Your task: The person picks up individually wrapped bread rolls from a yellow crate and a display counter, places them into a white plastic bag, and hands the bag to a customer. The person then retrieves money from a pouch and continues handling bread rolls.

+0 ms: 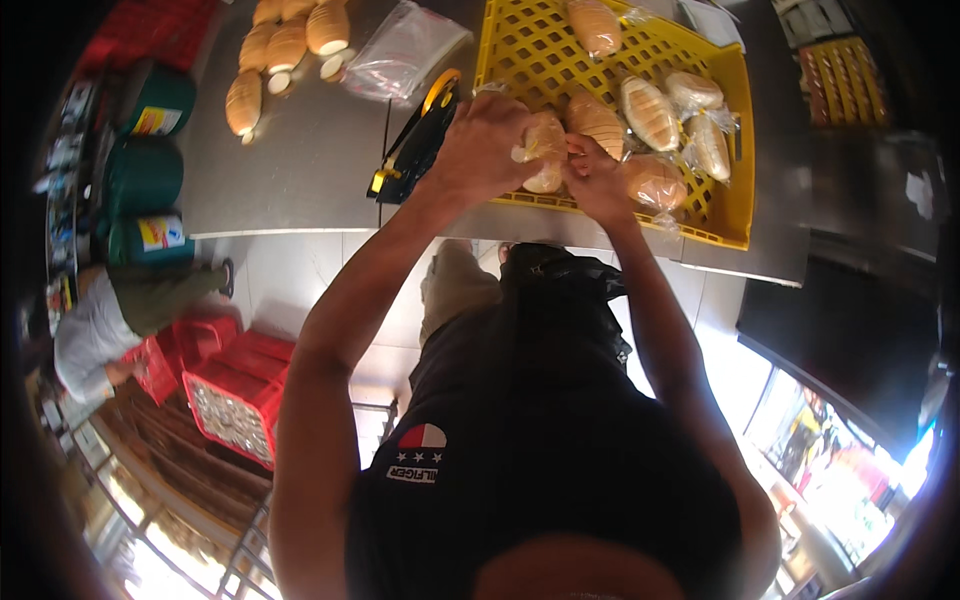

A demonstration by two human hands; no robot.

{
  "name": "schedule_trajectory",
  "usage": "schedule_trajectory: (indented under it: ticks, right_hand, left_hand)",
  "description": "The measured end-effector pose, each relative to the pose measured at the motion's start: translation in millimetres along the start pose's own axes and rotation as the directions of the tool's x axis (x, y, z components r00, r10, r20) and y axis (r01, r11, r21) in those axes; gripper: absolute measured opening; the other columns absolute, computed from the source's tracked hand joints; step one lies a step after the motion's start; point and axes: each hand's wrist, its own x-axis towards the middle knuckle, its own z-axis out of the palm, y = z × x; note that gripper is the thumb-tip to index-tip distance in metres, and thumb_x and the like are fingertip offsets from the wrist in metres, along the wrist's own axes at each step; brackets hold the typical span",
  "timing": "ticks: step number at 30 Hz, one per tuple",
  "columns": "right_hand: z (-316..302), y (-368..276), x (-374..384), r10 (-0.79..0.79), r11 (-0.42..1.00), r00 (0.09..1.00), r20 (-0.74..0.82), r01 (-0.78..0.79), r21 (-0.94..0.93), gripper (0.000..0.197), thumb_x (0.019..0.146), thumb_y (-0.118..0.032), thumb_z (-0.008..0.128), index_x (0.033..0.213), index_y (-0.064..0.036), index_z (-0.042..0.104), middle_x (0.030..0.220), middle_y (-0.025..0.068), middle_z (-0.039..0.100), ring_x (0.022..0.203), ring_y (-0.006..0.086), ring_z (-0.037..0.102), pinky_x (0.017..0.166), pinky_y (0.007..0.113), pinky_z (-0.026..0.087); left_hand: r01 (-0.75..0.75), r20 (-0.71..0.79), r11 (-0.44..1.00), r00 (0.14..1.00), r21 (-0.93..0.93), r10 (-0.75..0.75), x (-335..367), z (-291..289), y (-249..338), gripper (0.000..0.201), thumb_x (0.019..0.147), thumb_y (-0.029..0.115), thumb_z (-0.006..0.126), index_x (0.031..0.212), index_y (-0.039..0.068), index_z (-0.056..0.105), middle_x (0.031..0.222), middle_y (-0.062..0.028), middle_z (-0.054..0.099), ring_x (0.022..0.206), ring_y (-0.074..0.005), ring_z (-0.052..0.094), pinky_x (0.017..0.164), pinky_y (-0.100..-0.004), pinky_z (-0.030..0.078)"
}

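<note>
1. A bagged loaf (546, 135), wrapped in clear film, sits between a person's two hands at the near edge of a yellow crate; whether it rests on the crate is unclear. It marks the dial's centre here.
2. At nine o'clock, the left hand (484, 143) is clamped on the loaf, its fingers bent around that side.
3. At four o'clock, the right hand (600, 185) brings its bunched fingertips to the wrapping; whether they pinch it cannot be told.
4. The yellow crate (744, 140), with latticed floor, spreads toward two o'clock. Inside it, other wrapped loaves (649, 114) lie between one and four o'clock, some with scored crusts.
5. Just beyond the left hand at nine o'clock, a black device (408, 155) with yellow parts stands on the grey table (290, 190).
6. Clear plastic bags (412, 48) lie flat at ten o'clock; farther out in that direction, unwrapped loaves (286, 46) are grouped on the tabletop.
7. Dark green containers (148, 172) line up well away at nine o'clock.
8. At eight o'clock, a co-worker (95, 335) in a pale top reaches toward red crates (245, 365) on the floor side.
</note>
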Motion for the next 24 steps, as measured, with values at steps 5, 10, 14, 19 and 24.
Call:
schedule_trajectory:
  ticks: [5,10,14,19,24]
  right_hand:
    - [14,-17,-4,0.068,0.993,0.998,0.0,-0.067,-0.098,0.083,0.079,-0.037,0.082,0.144,0.0001,0.046,0.132,0.0233,0.062,0.119,0.0374,0.063,0.1,0.043,0.051]
    - [29,-32,2,0.182,0.981,0.982,-0.047,-0.185,-0.055,0.091,0.074,-0.034,0.083,0.146,-0.0009,0.04,0.129,0.0272,0.062,0.12,0.0409,0.062,0.1,0.045,0.05]
    - [33,-26,1,0.258,0.963,0.965,-0.036,-0.254,0.091,0.084,0.074,-0.027,0.078,0.145,-0.0018,0.04,0.123,0.0271,0.065,0.117,0.0425,0.062,0.099,0.046,0.051]
    - [38,0,3,0.256,0.966,0.966,-0.045,-0.253,0.051,0.083,0.076,-0.027,0.076,0.147,-0.004,0.039,0.119,0.0274,0.066,0.114,0.0423,0.064,0.097,0.045,0.052]
    - [0,-4,10,0.096,0.992,0.993,0.065,-0.101,0.075,0.085,0.078,-0.03,0.078,0.149,-0.0047,0.038,0.125,0.0269,0.064,0.117,0.0411,0.063,0.099,0.047,0.05]
  left_hand:
    - [-0.232,0.296,0.929,0.944,0.288,0.144,15,27,-20,0.054,0.074,0.036,0.082,0.12,0.012,0.066,0.133,-0.008,0.056,0.138,-0.0325,0.042,0.12,-0.0589,0.019]
    - [-0.292,0.339,0.943,0.913,0.158,0.226,32,29,-38,0.036,0.075,0.033,0.08,0.101,0.01,0.071,0.109,-0.0073,0.066,0.119,-0.0273,0.058,0.115,-0.0552,0.028]
    - [-0.187,0.403,0.982,0.897,-0.029,0.182,46,26,-50,0.028,0.076,0.027,0.079,0.093,0.007,0.068,0.091,-0.0099,0.069,0.101,-0.0311,0.066,0.094,-0.0463,0.048]
    - [-0.189,0.461,0.977,0.861,-0.103,0.215,57,12,-47,0.032,0.076,0.021,0.08,0.098,0.005,0.064,0.101,-0.0114,0.066,0.1,-0.0322,0.064,0.089,-0.0429,0.051]
    - [0.079,0.631,0.987,0.775,-0.141,0.028,60,4,-57,0.039,0.079,0.025,0.08,0.106,0.003,0.064,0.107,-0.0113,0.066,0.109,-0.0307,0.062,0.093,-0.0422,0.05]
